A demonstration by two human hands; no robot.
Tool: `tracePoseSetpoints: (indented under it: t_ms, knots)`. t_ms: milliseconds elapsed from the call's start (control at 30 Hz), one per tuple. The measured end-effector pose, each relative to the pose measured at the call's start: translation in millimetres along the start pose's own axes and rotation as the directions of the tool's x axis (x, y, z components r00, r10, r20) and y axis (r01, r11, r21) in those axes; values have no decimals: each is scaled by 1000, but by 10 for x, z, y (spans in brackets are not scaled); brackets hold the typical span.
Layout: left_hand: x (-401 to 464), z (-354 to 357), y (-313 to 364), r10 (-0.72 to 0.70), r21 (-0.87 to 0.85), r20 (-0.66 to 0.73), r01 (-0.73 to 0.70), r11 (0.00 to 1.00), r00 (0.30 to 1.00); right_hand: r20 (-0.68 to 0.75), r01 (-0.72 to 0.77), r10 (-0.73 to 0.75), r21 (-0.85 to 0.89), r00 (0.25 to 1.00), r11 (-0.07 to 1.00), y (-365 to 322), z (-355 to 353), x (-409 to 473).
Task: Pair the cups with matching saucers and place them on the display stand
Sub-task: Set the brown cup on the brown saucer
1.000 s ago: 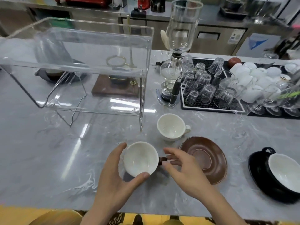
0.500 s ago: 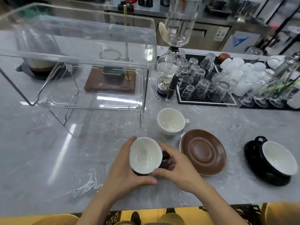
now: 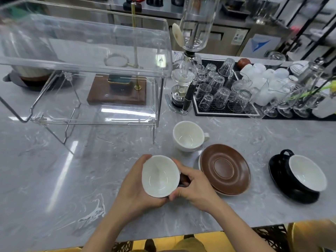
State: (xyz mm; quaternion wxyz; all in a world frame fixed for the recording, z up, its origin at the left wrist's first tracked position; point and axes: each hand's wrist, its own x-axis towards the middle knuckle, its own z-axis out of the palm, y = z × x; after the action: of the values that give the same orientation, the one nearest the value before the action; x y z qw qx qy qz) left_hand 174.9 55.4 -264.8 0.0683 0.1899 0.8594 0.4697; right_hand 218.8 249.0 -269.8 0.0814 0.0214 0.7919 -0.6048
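Observation:
Both my hands hold a brown cup (image 3: 160, 176) with a white inside, lifted off the counter and tilted toward me. My left hand (image 3: 135, 186) cups its left side and bottom. My right hand (image 3: 195, 186) grips the brown handle side. Just to the right lies a brown saucer (image 3: 225, 169) on top of a white one. A white cup (image 3: 189, 136) stands behind it. At the far right a black cup (image 3: 307, 172) sits on a black saucer (image 3: 278, 171). The clear acrylic display stand (image 3: 87, 70) rises at the back left.
A glass siphon coffee maker (image 3: 189, 57) stands behind the white cup. A black mat with several upturned glasses (image 3: 221, 95) and white cups fills the back right. A wooden base with a brass pole (image 3: 116, 93) sits behind the stand. The counter's front edge runs just under my forearms.
My hands closed round the brown cup and raised it off the counter, tilting its mouth toward me. The other cups and saucers have stayed put.

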Motion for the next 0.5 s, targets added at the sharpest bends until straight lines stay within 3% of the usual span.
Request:
tracePoseSetpoints:
  t_ms: [500]
  knots:
    - [-15,11,3,-37,49,-31,39,998,999,-4,-24,24,37,1000,999,-12,52,-21]
